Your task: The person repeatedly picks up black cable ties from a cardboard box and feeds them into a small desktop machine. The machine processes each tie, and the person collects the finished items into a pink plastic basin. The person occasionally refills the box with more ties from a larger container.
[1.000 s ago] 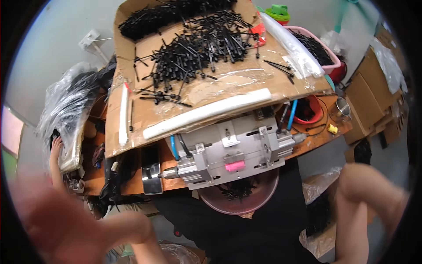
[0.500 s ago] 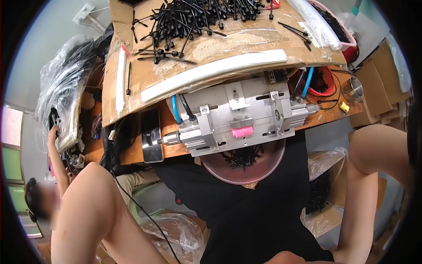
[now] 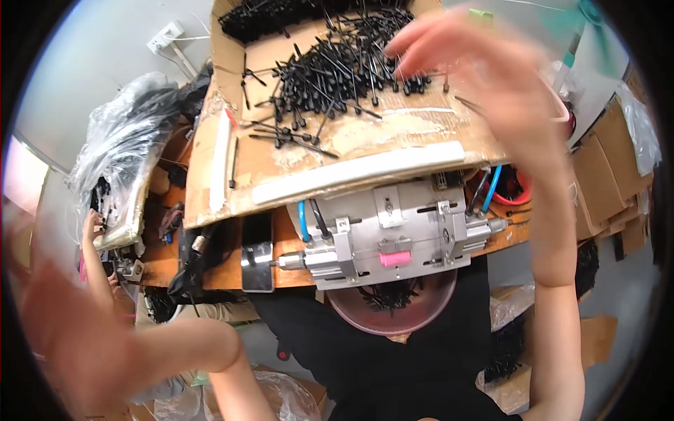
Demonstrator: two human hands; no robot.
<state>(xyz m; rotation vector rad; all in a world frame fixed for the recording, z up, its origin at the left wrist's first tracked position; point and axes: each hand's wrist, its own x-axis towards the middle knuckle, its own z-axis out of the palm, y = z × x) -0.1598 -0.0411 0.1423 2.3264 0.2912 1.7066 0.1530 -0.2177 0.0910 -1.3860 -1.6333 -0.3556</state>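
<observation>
My right hand (image 3: 470,67) is raised over the right part of the cardboard tray, smeared by motion. Its fingers are apart beside a heap of thin black rods with knobbed ends (image 3: 330,81), and nothing shows between them. At the lower left, my left hand (image 3: 81,337) is a strong blur, away from the table, with its fingers indistinct. Between my arms stands a grey metal fixture (image 3: 358,228) with a cylinder on each side and a pink piece (image 3: 395,259) at its front middle. Below it, a pinkish translucent bowl (image 3: 393,330) holds more black pieces.
The cardboard tray (image 3: 302,165) overhangs the wooden table. A phone (image 3: 258,266) lies left of the fixture. A red basket (image 3: 519,189) stands at right, beside blue and black hoses. At far left, another person's hand (image 3: 92,221) is near plastic-wrapped black parts.
Both hands were out of view, with my arms bent at the sides. Now the right reaches over the tray and the left is at lower left. The tray and fixture sit lower in view.
</observation>
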